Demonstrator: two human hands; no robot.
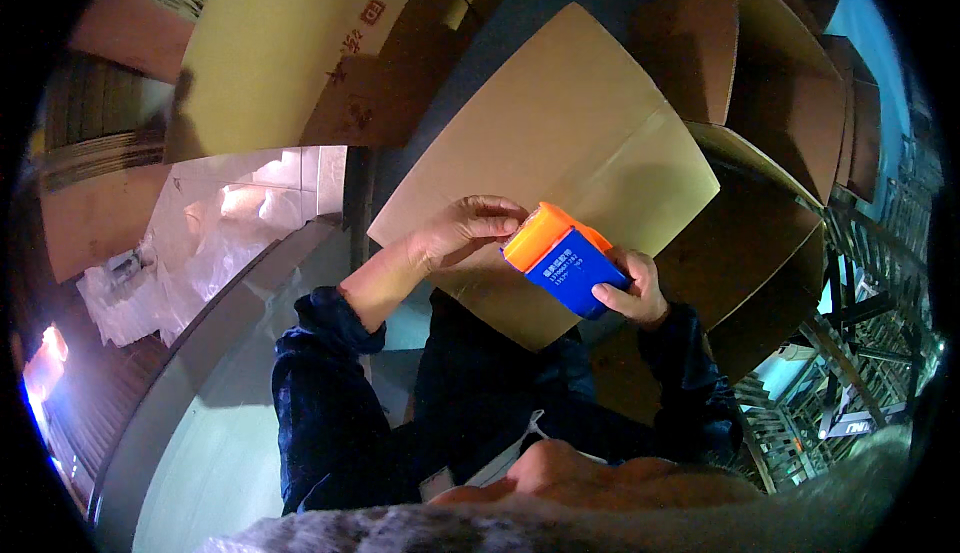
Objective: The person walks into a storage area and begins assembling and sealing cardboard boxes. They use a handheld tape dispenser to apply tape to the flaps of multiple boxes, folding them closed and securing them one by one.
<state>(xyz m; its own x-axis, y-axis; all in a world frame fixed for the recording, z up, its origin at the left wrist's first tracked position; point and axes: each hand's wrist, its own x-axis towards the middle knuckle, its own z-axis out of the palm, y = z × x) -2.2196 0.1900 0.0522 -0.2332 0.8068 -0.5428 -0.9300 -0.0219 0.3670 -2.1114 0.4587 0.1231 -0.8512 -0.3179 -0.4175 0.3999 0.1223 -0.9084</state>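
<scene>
An orange and blue tape dispenser (563,265) is tilted in front of me, above a brown cardboard box (540,143). My right hand (636,291) grips it from the right, thumb lying on the blue side and fingers behind. At its upper left, the thumb and fingertips of my left hand (474,230) are pinched together against the orange end. Whether a strip of tape lies between those fingertips is too small to see. The box below shows a broad flat face with a crease near its right side.
Open cardboard boxes (790,83) stand at the right. Large cardboard sheets (270,53) lean at the upper left. Beside my left arm is a pale curved surface (215,443), with crumpled clear plastic (190,263) beyond it. Metal racks (850,353) stand at the far right.
</scene>
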